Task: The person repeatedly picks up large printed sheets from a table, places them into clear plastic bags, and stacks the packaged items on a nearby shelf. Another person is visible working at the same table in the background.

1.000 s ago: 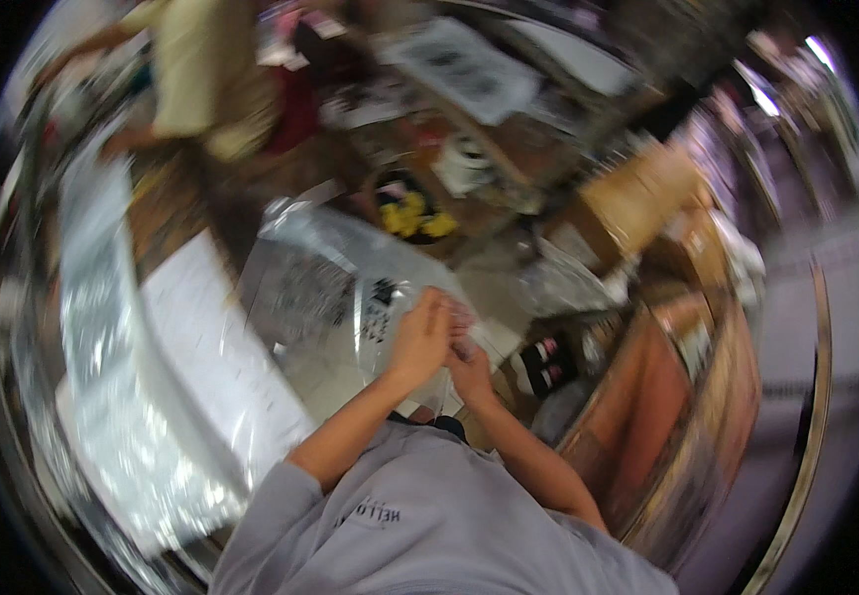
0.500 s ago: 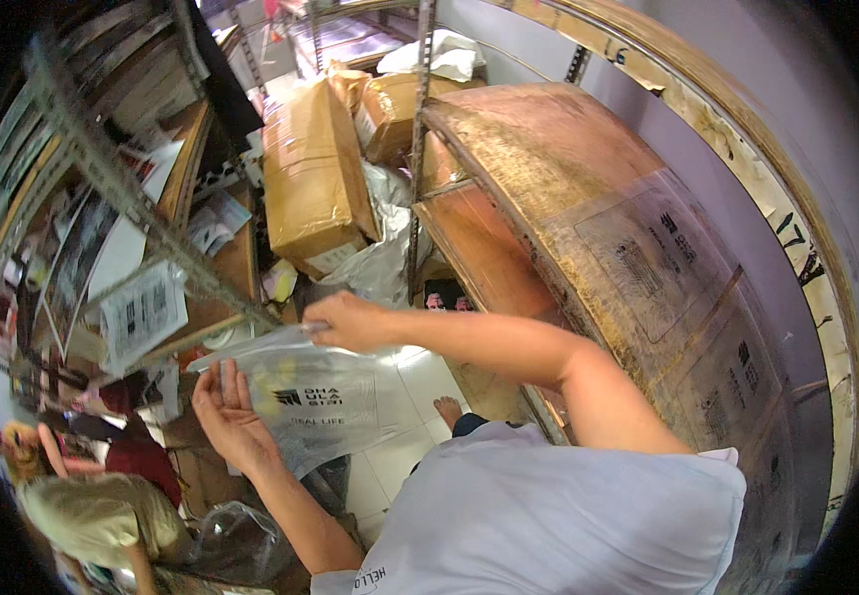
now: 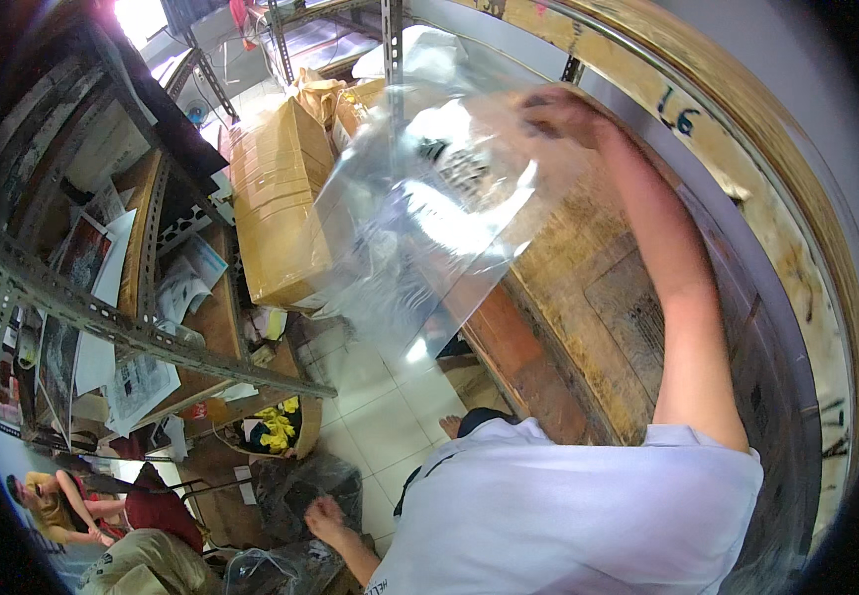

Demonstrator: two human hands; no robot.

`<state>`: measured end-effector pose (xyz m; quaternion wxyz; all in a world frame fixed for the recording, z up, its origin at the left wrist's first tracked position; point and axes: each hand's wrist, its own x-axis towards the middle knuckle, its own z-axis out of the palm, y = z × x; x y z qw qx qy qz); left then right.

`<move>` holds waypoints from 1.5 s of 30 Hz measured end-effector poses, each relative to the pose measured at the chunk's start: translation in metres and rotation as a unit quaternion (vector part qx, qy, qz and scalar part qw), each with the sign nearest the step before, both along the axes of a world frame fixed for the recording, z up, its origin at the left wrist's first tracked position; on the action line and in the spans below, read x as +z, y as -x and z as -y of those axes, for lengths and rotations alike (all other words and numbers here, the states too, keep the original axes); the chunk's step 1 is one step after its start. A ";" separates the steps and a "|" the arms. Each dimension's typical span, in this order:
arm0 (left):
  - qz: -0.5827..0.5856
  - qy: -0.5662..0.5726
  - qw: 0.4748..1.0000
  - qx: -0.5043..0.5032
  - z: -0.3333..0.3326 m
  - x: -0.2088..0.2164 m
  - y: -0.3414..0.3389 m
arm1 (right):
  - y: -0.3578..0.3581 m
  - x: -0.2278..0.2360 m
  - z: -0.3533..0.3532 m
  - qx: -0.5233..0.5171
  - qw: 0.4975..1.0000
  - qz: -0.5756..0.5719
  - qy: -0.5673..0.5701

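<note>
A clear plastic bag (image 3: 439, 213) with dark print and bright glare hangs in the air, slightly blurred. My right hand (image 3: 563, 114) is raised at the upper right, closed on the bag's corner, above the broad wooden boards (image 3: 563, 273) of a rack. Low down, my left hand (image 3: 325, 521) is apart from the bag, its fingers loosely bent with nothing visible in them. It is nearest to a dark, plastic-wrapped bundle (image 3: 300, 486) beside the floor tiles.
A large taped carton (image 3: 281, 208) stands behind the bag. Metal shelving (image 3: 142, 327) with papers fills the left side. A round container with yellow pieces (image 3: 276, 431) sits below it. People (image 3: 102, 506) are at the lower left. A wooden rail (image 3: 766, 198) curves along the right.
My right hand has swung up and to the right with the plastic bag, over the boards. My left hand has let go of the bag's side and dropped down. The view has shifted.
</note>
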<state>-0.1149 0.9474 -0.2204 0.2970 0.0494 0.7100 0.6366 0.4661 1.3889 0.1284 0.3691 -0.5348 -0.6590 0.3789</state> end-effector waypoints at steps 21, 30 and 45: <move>-0.093 0.248 0.903 -0.340 -0.019 -0.115 -0.037 | -0.380 -0.164 -0.049 -0.269 0.936 0.226 -0.001; -0.063 0.231 0.904 -0.354 -0.022 -0.132 -0.044 | -0.354 -0.140 -0.028 -0.272 0.925 0.264 -0.031; -0.167 0.251 0.833 -0.463 0.001 -0.164 -0.023 | -0.295 -0.085 0.000 -0.342 0.875 0.337 0.058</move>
